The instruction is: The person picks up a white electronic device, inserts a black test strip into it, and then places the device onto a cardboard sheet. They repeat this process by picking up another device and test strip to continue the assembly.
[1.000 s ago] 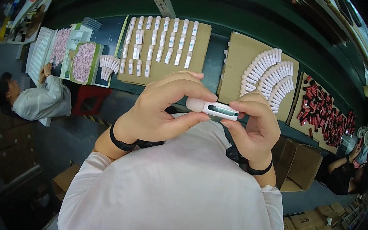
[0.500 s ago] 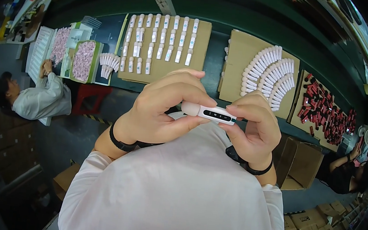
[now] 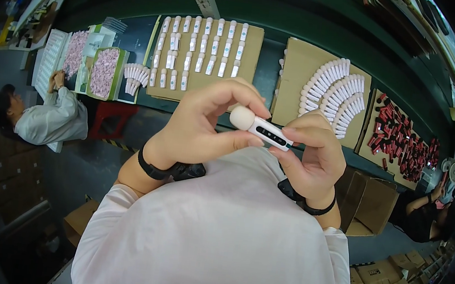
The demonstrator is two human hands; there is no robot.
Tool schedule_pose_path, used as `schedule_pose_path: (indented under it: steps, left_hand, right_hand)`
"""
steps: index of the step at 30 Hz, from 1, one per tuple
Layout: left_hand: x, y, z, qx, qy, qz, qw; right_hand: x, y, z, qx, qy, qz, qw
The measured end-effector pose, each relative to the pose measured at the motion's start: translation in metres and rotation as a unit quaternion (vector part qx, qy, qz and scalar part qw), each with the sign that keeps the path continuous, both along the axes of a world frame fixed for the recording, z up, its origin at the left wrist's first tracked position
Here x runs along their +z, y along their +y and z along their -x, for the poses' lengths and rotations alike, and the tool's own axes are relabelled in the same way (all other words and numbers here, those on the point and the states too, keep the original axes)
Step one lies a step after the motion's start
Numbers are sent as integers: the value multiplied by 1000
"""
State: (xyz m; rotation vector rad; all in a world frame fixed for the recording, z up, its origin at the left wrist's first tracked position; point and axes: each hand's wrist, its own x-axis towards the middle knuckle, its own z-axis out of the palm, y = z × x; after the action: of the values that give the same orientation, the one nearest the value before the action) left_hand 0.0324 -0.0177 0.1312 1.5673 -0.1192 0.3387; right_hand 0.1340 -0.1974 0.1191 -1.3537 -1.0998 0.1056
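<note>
In front of my chest is a small white wand massager [image 3: 271, 134] with a rounded cream head and a black button panel facing up. My right hand [image 3: 316, 155] pinches its tail end between thumb and fingers. The thumb and forefinger of my left hand [image 3: 199, 122] close on its body from either side, just past the head. It lies tilted, head up and to the left. Beyond my hands, similar wands [image 3: 214, 45] stand in spaced rows on a cardboard sheet [image 3: 251, 60]. More wands [image 3: 334, 89] form fanned arcs on another cardboard sheet [image 3: 296, 60].
Red and black tube-like pieces [image 3: 402, 136] pile at the right. At left are a green-rimmed bin [image 3: 117, 76] of small pink pieces and a bundle of wands [image 3: 135, 78]. Co-workers sit at both sides, one in white [image 3: 53, 122]. An open carton [image 3: 369, 206] stands right of me.
The wand has tilted, its head rising and its tail dropping slightly. My left forefinger has lifted off the head side, showing more of the cream head.
</note>
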Motion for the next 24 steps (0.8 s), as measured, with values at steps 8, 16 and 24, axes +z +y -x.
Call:
schedule_pose_path:
  steps: [8, 16, 24]
  left_hand:
    - [8, 5, -19, -115, 105, 292, 944]
    - [16, 0, -27, -169, 101, 351, 915]
    - [20, -3, -26, -161, 132, 314, 926]
  right_hand:
    - [0, 1, -3, -13, -68, 7, 998]
    - [9, 10, -13, -24, -85, -18, 996]
    - [9, 7, -17, 28, -84, -12, 996]
